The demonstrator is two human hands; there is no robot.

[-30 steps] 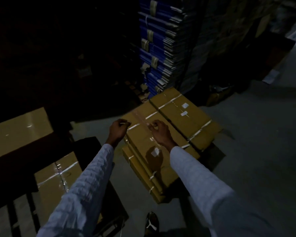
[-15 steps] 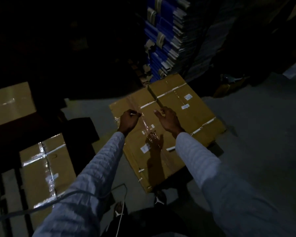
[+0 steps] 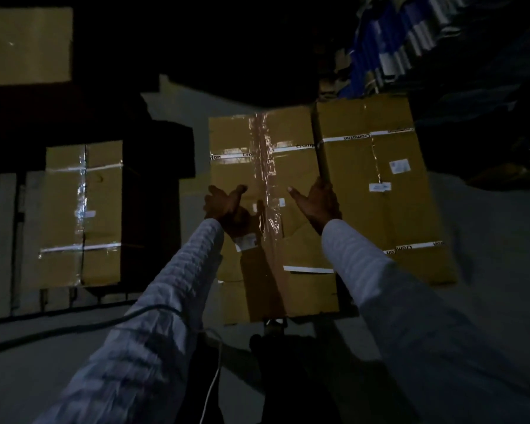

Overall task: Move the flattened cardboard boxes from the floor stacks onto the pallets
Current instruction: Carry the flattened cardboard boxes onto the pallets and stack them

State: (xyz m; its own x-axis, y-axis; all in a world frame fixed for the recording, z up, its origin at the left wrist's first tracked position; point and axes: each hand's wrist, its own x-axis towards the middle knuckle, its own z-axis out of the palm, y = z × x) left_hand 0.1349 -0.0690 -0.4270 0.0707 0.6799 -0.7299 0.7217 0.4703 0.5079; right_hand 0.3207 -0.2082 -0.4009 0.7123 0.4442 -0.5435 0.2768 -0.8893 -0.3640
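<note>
I grip a flattened brown cardboard box (image 3: 270, 166) with a shiny tape strip down its middle, straight ahead of me. My left hand (image 3: 224, 206) is shut on its left edge, my right hand (image 3: 317, 203) on its right edge, thumbs on top. Touching its right side lies a second flattened box (image 3: 380, 203) with white strapping, on the floor stack. To the left, a wooden pallet (image 3: 3, 240) carries another taped flattened box (image 3: 83, 209). What lies under the held box is hidden.
A further brown box (image 3: 25, 44) sits at the far upper left. Tall stacks of blue flattened cartons (image 3: 392, 41) rise at the upper right. A dark block (image 3: 162, 166) stands between pallet and held box. A cable (image 3: 74, 328) crosses the grey floor near my feet.
My hands slid from the box's top face out to its two side edges and closed on them. My view swung left and down, bringing the pallet closer.
</note>
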